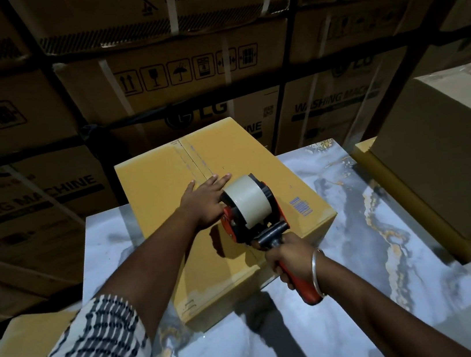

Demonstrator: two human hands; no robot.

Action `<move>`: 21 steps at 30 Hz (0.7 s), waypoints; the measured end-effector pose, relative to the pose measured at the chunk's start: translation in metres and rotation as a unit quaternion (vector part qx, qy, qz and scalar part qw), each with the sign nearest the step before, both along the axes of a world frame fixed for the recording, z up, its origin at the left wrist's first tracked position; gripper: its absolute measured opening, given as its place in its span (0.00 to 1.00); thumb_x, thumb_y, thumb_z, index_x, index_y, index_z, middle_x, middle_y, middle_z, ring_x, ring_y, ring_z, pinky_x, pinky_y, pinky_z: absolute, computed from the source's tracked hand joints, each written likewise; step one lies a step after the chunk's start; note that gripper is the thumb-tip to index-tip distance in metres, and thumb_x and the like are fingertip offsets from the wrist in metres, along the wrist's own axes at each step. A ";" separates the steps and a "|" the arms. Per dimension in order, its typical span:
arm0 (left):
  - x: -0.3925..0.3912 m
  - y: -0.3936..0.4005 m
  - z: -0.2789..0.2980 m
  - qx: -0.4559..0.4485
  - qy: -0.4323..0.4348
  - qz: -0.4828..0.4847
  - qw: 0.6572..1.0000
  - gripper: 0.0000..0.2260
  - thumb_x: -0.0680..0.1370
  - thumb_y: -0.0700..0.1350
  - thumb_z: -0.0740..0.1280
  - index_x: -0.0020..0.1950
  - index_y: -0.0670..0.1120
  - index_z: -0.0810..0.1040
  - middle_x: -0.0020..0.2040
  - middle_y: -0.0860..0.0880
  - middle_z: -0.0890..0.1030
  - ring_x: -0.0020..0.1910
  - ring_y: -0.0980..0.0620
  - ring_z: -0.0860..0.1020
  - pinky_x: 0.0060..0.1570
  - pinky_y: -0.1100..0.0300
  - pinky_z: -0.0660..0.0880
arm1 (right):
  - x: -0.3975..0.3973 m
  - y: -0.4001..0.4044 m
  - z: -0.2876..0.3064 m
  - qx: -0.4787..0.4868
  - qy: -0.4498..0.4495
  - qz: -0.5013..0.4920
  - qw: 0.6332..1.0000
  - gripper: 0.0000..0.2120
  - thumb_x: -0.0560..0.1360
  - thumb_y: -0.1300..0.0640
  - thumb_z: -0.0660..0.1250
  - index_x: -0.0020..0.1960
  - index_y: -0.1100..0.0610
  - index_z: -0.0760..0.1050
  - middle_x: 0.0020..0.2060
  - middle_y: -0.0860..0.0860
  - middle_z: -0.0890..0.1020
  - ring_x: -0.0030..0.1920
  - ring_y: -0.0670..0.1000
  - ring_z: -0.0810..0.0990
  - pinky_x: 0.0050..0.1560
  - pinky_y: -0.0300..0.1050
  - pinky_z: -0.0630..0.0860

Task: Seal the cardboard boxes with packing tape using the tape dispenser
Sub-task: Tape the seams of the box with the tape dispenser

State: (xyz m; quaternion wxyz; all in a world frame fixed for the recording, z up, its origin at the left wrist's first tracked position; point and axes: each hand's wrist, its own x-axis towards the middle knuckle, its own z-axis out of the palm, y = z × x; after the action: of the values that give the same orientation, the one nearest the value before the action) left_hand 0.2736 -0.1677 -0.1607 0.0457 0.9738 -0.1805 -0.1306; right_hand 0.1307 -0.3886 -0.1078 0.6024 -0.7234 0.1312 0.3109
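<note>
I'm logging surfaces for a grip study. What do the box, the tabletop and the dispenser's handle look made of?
Box: matte tan cardboard with a flap seam.
Tabletop: glossy, grey-white with gold veins, like marble or a laminate print.
Dispenser handle: smooth orange, probably plastic, gripped by the right hand.

Dim light; stacked washing-machine cartons [177,74] behind a marble-patterned table [355,222]

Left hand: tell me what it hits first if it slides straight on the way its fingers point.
Nothing, probably: the left hand lies flat on the box, fingers pointing along bare cardboard beside the seam, toward the far edge.
</note>
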 end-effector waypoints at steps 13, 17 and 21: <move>-0.003 -0.008 0.006 0.004 -0.025 0.005 1.000 0.23 0.83 0.64 0.46 0.79 0.68 0.48 0.81 0.59 0.46 0.81 0.52 0.45 0.75 0.35 0.46 | -0.048 -0.023 -0.007 0.016 0.013 -0.017 1.000 0.14 0.60 0.63 0.63 0.45 0.59 0.68 0.25 0.54 0.64 0.23 0.52 0.61 0.27 0.41 0.58; -0.033 -0.023 0.003 -0.015 -0.020 -0.067 0.997 0.29 0.82 0.67 0.48 0.81 0.59 0.51 0.82 0.56 0.45 0.81 0.54 0.46 0.77 0.42 0.47 | -0.046 -0.022 -0.006 0.007 0.002 -0.012 1.000 0.15 0.59 0.62 0.63 0.47 0.59 0.70 0.25 0.54 0.65 0.23 0.52 0.62 0.27 0.41 0.59; -0.042 -0.023 0.001 -0.003 -0.009 -0.058 0.998 0.31 0.82 0.67 0.48 0.82 0.56 0.46 0.81 0.57 0.41 0.80 0.56 0.44 0.77 0.42 0.45 | -0.042 -0.020 -0.005 0.006 -0.004 -0.008 1.000 0.15 0.60 0.63 0.63 0.47 0.59 0.70 0.25 0.55 0.65 0.22 0.52 0.62 0.27 0.41 0.60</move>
State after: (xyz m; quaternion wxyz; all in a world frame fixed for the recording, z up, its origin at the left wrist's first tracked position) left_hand 0.2316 -0.1904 -0.1596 0.0395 0.9625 -0.2379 -0.1240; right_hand 0.0882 -0.4084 -0.1127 0.6101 -0.7195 0.1329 0.3040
